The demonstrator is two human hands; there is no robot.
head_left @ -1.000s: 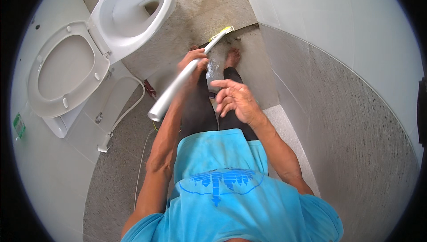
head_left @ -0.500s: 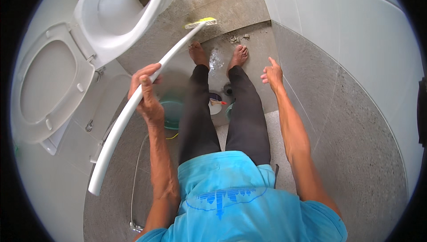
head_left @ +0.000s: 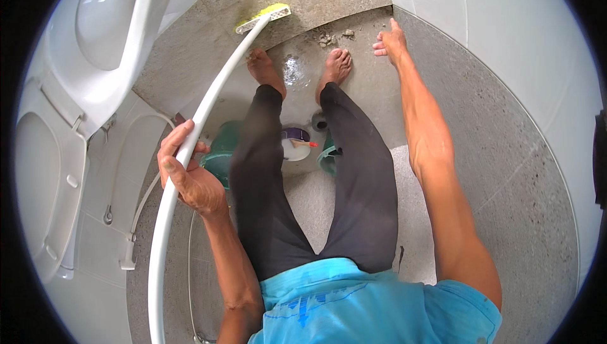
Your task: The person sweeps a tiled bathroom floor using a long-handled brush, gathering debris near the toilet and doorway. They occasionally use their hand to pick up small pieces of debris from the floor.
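Observation:
My left hand (head_left: 193, 176) is wrapped loosely round the long white handle of a floor scrub brush (head_left: 212, 94). The handle slants from the lower left up to a white head with yellow bristles (head_left: 275, 8), which lies at the grey floor ahead of my left foot. Out to the right, my right hand (head_left: 392, 42) is empty, with its index finger stretched forward and the other fingers loosely bent. Near it, bits of grey rubble (head_left: 327, 40) lie on the floor ahead of my bare feet.
To the left stand a white toilet (head_left: 107, 107) and its raised seat (head_left: 54, 173). A green bucket (head_left: 218, 154) sits beside my left leg. Between my legs are a white tub (head_left: 296, 150) with a red-tipped tool and a dark round object (head_left: 318, 121). Tiled wall rises at right.
My view has shifted, so the toilet sits farther left. The brush head has moved left and slightly up in view. My right hand has reached farther forward; my left still grips the handle.

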